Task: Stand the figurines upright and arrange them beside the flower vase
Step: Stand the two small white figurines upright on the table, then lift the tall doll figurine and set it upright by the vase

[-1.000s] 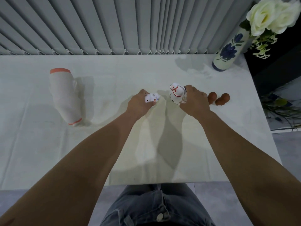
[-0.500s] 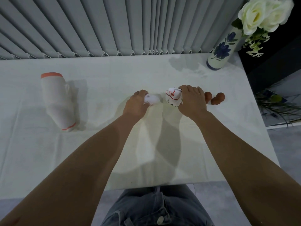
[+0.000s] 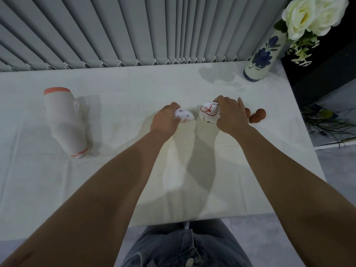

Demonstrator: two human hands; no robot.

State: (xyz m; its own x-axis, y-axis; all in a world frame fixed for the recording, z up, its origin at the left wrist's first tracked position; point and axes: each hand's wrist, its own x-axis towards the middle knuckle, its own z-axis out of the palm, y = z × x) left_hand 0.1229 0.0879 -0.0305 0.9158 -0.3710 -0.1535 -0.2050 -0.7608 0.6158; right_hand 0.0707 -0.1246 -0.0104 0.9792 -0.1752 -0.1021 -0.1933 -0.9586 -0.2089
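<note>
Figurines are in both hands at mid-table: the left hand (image 3: 166,120) is closed round a small white figurine (image 3: 184,115) with grey spots, and the right hand (image 3: 230,115) is clamped on a larger white figurine (image 3: 209,114) with a red cord, fingers over its top and far side. Both pieces look tilted, and whether either base touches the cloth (image 3: 115,180) I cannot tell. To do this step well, I would rotate each piece until its base faces flat down, set it on the cloth, and ease the fingers off only once it stands without rocking; the cloth has creases, so a smooth patch is the safer footing. The vase (image 3: 262,56) stands well apart at the far right corner, leaning in this wide view, with its flowers (image 3: 310,14) overhanging. Open cloth lies between the hands and the vase, so the carry path looks free. Two brown figurines (image 3: 257,115) lie just beside the right hand, partly hidden behind it, and a careless sweep could knock them. The table's right edge (image 3: 300,132) runs close to the vase, so placing pieces on its left or near side leaves more margin. A big white bottle (image 3: 64,122) with orange bands lies on its side far left, clear of all this.
</note>
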